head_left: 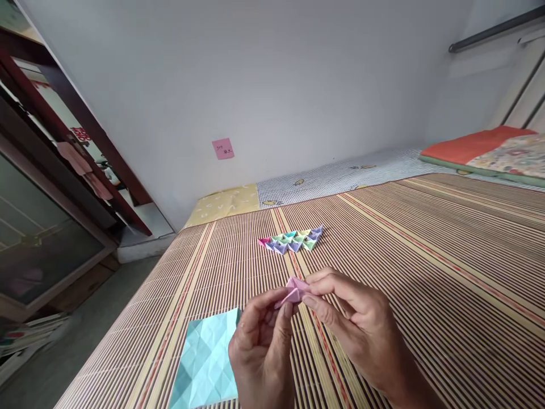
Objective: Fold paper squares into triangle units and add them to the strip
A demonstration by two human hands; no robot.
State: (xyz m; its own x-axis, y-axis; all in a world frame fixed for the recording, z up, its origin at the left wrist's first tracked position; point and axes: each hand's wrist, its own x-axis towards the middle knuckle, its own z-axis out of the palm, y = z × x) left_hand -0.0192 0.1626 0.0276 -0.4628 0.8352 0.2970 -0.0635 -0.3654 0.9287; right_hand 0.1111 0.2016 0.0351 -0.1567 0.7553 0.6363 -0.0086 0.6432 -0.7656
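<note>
A small pink folded paper piece (294, 291) is held between both hands above the striped mat. My left hand (266, 341) pinches its left side between thumb and fingers. From the right, my right hand (353, 318) grips the other side with thumb and fingertips. Beyond the hands, several small folded paper pieces (292, 241) in purple, green, teal, yellow and magenta lie close together in rows. A creased light-blue sheet of paper (208, 360) lies flat beside my left hand, partly hidden by it.
The striped bamboo mat (409, 272) covers the bed. Against the white wall lie yellow and checked cloths (225, 205). Folded bedding (481, 149) is at the far right. A pink note (223, 149) sticks to the wall. A doorway (97, 147) stands at the left.
</note>
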